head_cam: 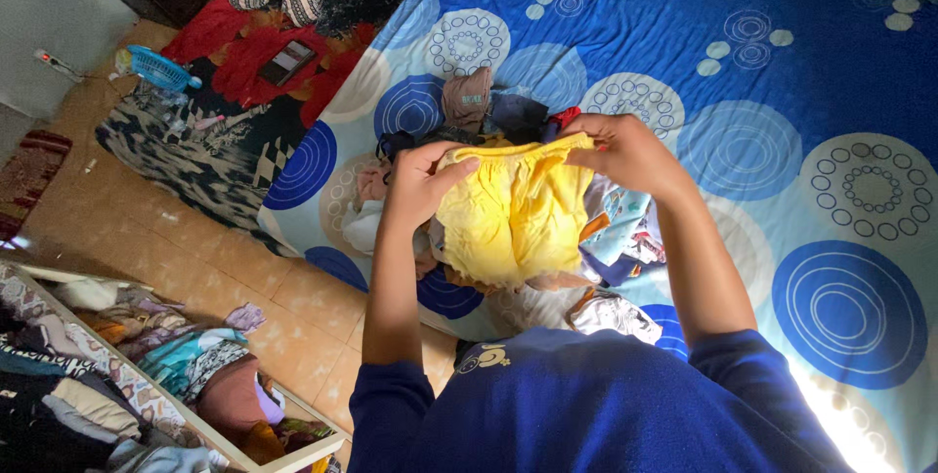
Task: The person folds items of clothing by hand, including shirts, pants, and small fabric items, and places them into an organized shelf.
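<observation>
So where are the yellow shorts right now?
In the head view, the yellow shorts hang in the middle, held up by the waistband between the left hand and right hand, above the clothes pile on the blue bed sheet.

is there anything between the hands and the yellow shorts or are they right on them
Nothing visible stands between them. The left hand and the right hand each grip an end of the waistband of the yellow shorts, holding them up above the pile of clothes on the blue bedsheet.
</observation>
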